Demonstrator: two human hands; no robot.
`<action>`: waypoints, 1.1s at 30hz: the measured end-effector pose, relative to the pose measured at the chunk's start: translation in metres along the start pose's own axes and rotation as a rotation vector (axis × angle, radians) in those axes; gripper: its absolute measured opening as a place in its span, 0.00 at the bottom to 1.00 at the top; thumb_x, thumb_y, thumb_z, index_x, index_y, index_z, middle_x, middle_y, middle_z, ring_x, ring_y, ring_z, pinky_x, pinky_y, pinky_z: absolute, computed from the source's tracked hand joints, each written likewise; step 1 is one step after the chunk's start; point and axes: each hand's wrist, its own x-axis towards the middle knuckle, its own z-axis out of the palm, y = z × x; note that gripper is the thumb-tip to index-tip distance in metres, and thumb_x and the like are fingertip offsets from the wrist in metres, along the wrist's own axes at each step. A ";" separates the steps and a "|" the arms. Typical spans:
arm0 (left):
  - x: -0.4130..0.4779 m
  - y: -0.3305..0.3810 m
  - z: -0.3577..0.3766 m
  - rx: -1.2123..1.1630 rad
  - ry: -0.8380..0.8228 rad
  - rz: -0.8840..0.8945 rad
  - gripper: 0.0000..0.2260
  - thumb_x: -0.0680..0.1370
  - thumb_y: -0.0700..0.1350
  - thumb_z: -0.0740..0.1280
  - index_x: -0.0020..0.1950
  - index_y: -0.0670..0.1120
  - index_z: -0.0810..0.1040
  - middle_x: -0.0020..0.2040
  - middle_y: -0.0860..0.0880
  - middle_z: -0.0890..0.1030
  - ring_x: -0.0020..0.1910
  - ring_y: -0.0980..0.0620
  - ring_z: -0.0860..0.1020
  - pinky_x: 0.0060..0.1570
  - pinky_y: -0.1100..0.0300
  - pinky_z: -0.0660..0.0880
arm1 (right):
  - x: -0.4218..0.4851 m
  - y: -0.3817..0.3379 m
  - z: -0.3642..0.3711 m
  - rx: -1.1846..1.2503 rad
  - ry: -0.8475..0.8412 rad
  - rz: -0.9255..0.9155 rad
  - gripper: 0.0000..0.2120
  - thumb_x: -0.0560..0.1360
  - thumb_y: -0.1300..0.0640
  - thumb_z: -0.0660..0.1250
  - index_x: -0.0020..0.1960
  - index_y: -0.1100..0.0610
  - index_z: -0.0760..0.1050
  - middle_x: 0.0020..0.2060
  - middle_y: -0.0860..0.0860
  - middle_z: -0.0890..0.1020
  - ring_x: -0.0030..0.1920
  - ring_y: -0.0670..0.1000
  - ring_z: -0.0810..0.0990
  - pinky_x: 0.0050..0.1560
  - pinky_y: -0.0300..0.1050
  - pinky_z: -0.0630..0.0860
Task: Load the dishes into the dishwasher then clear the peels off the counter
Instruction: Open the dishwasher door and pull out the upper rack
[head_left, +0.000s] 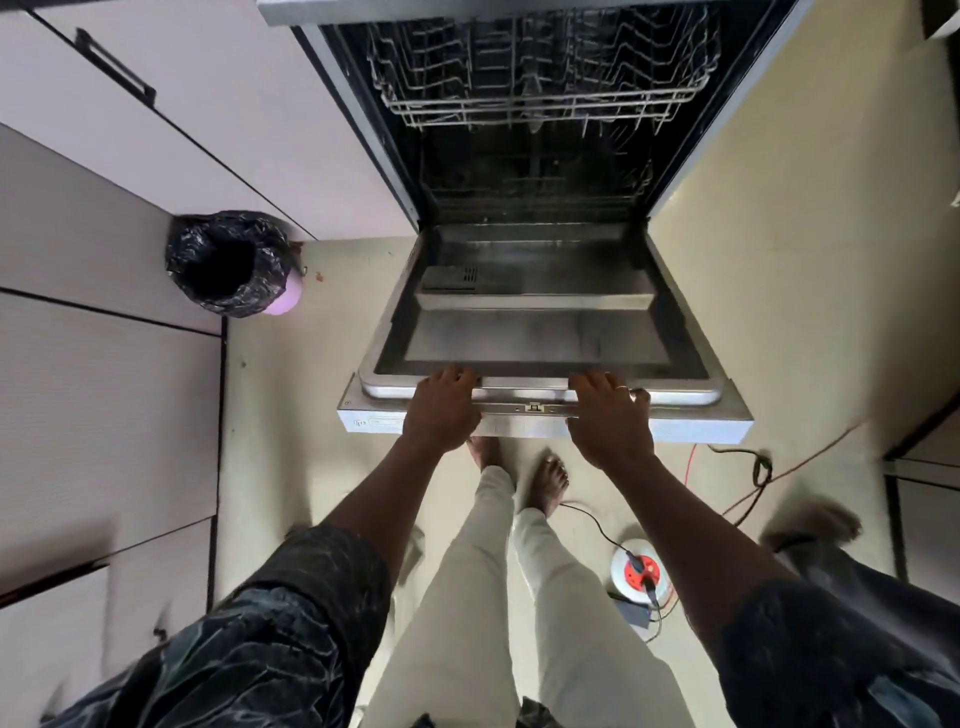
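1. Standing square to the open dishwasher, with the grey stainless-steel dishwasher door (545, 338) dropped close to flat and jutting toward the body.
2. Gripping the near edge of that door with the left hand (444, 410), fingers curled over the lip just left of the central latch.
3. Gripping the same edge with the right hand (608, 415), just right of the latch, thumb spread sideways along the rim.
4. Carrying no dish in either hand; no dishes, peels or surface anywhere in view.
5. Straight ahead beyond the door: a grey upper wire rack (545, 78) and a dark lower wire rack (530, 192), both seemingly bare.
6. Judged as the door-opening step, with loading not yet begun.
7. Key relation: long axis of the door running left to right across the body, hands set evenly either side of its middle, neither nearer the racks; any reach for a rack must go forward over the full depth of the door.
8. Probably next: letting go and fetching dishes from somewhere out of view.
9. On the floor to the left, a round bin lined with a black plastic bag (228, 262); near the right foot, a white-and-red cable reel (641, 566) with trailing cords, a likely trip hazard.
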 end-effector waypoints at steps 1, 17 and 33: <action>-0.003 -0.002 0.008 -0.002 -0.015 0.002 0.23 0.74 0.48 0.71 0.69 0.46 0.74 0.66 0.44 0.77 0.63 0.41 0.76 0.60 0.50 0.73 | -0.003 0.000 0.008 0.002 -0.019 -0.003 0.24 0.71 0.53 0.72 0.65 0.51 0.73 0.63 0.50 0.77 0.65 0.57 0.74 0.59 0.59 0.70; 0.018 -0.046 0.127 0.058 -0.425 0.035 0.24 0.76 0.48 0.68 0.72 0.50 0.71 0.66 0.46 0.73 0.63 0.42 0.76 0.62 0.50 0.73 | -0.017 0.002 0.164 0.061 -0.144 0.033 0.24 0.56 0.58 0.79 0.52 0.55 0.81 0.47 0.53 0.83 0.47 0.59 0.83 0.43 0.55 0.79; 0.042 -0.087 0.274 0.175 -0.504 0.104 0.35 0.82 0.60 0.60 0.82 0.46 0.52 0.83 0.45 0.53 0.80 0.47 0.55 0.75 0.51 0.59 | -0.003 0.017 0.318 0.175 -0.382 0.093 0.31 0.52 0.60 0.81 0.56 0.59 0.83 0.55 0.55 0.85 0.53 0.62 0.85 0.36 0.58 0.83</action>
